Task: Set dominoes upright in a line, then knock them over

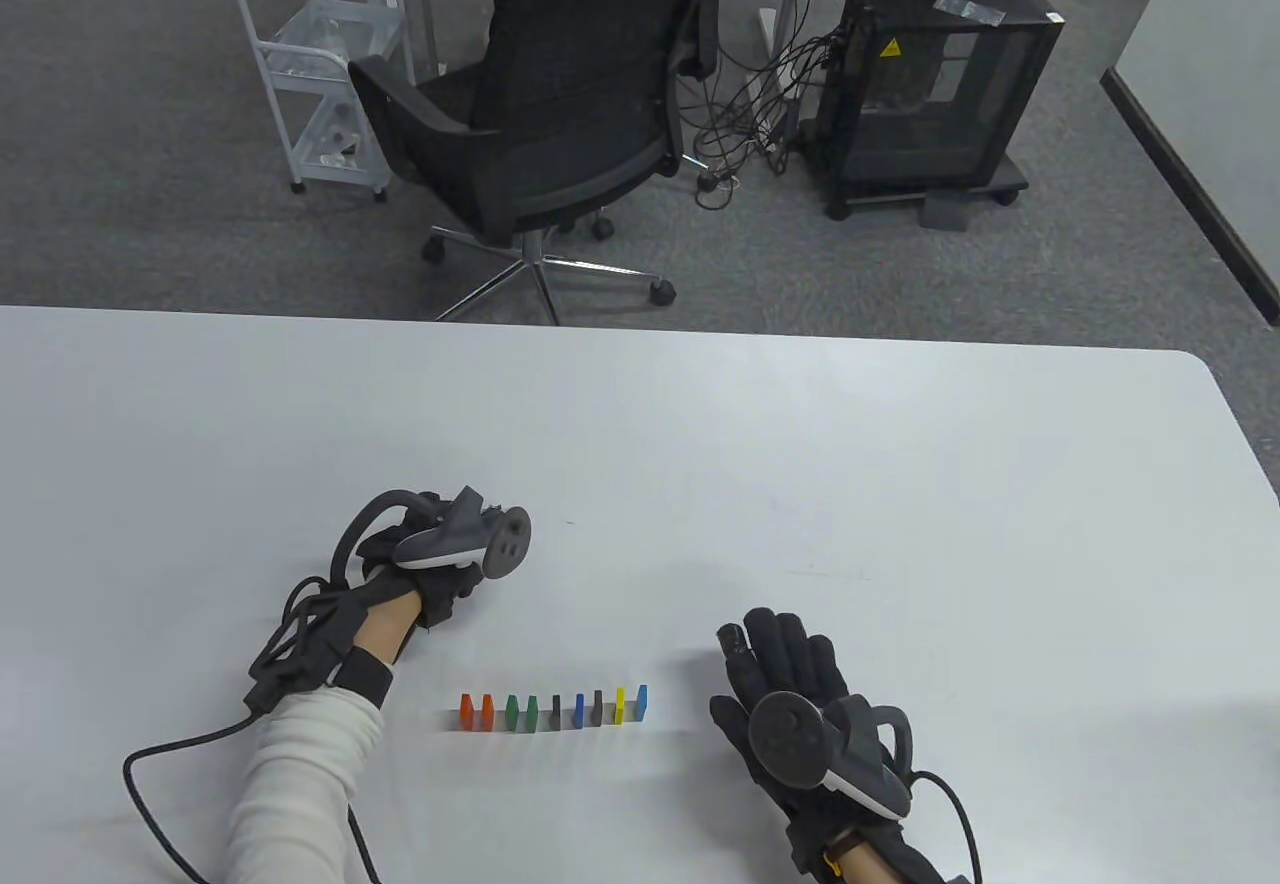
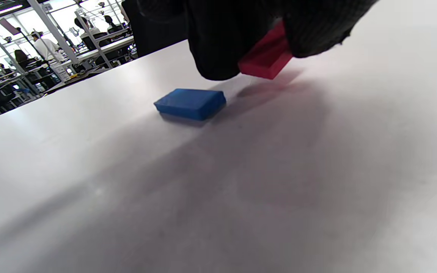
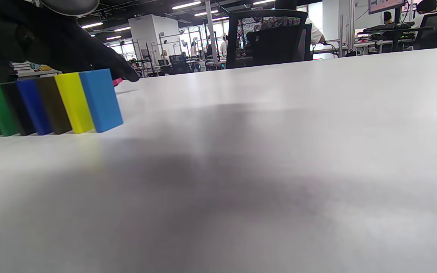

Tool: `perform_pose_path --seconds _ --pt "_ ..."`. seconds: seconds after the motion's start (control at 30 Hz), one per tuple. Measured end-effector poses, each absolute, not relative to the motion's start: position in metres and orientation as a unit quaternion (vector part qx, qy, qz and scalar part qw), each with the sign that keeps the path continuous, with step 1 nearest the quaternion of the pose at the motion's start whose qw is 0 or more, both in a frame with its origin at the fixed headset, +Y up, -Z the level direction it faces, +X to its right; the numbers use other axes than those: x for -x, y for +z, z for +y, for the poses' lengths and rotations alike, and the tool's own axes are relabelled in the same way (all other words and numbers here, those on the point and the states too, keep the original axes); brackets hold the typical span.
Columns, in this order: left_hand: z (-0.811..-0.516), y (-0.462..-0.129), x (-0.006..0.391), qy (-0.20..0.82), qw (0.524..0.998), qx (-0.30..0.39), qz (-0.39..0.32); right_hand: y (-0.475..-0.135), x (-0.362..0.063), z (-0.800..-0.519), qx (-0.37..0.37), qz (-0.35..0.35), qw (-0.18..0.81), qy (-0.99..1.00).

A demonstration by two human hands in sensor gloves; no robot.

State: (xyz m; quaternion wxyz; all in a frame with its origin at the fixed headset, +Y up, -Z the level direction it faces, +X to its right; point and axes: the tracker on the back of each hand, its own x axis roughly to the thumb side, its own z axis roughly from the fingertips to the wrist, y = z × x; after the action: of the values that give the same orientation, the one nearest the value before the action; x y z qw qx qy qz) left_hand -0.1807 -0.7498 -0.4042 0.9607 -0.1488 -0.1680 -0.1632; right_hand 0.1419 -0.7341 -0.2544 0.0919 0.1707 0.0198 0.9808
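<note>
Nine dominoes point(image 1: 553, 709) stand up in a short row near the front of the white table point(image 1: 800, 444), from two orange ones on the left end to a light blue domino point(image 3: 101, 100) on the right end. They stand close together but not touching, most likely so that each one can tip onto the next when the push comes. The left hand point(image 1: 440, 564) is further back on the table, away from the row, and its fingers pinch a red domino point(image 2: 268, 57) just above the table top. It looks like this hand is picking up the next piece to add to the line. One more piece, a blue domino point(image 2: 191, 103), lies flat on the table right beside the red one (you can only see these two from the left wrist view, because the hand hides them from above). The right hand point(image 1: 800, 714) rests just past the light blue end of the row, with its fingers straight and loose and nothing in them. I think it waits there, out of the way, so it does not bump the row. The line is not done yet, since two pieces are not yet in it, so the knocking over should come later.
</note>
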Motion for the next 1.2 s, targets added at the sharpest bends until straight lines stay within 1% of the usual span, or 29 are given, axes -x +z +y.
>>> perform_pose_path --seconds 0.2,0.4,0.53,0.7,0.87,1.1,1.2 --pt "-0.729 -0.375 0.189 -0.11 0.967 0.1 -0.208 -0.254 -0.142 -0.734 -0.173 0.019 0.092 0.98" --pt "-0.715 -0.337 0.205 -0.059 0.968 0.079 -0.23 -0.252 -0.141 -0.735 -0.178 0.019 0.092 0.98" --pt "-0.715 -0.308 0.217 -0.027 0.965 0.09 -0.244 -0.252 -0.14 -0.735 -0.179 0.019 0.093 0.979" --pt "-0.729 -0.277 0.227 0.009 0.964 0.1 -0.246 -0.251 -0.141 -0.734 -0.178 0.014 0.095 0.979" --pt "-0.743 -0.263 0.23 0.001 0.961 0.12 -0.248 -0.251 -0.14 -0.735 -0.179 0.018 0.093 0.979" --pt "-0.752 -0.262 0.23 0.002 0.957 0.148 -0.25 -0.251 -0.141 -0.735 -0.178 0.018 0.092 0.98" --pt "-0.755 -0.262 0.229 0.003 0.956 0.149 -0.252 -0.251 -0.141 -0.735 -0.178 0.019 0.091 0.98"
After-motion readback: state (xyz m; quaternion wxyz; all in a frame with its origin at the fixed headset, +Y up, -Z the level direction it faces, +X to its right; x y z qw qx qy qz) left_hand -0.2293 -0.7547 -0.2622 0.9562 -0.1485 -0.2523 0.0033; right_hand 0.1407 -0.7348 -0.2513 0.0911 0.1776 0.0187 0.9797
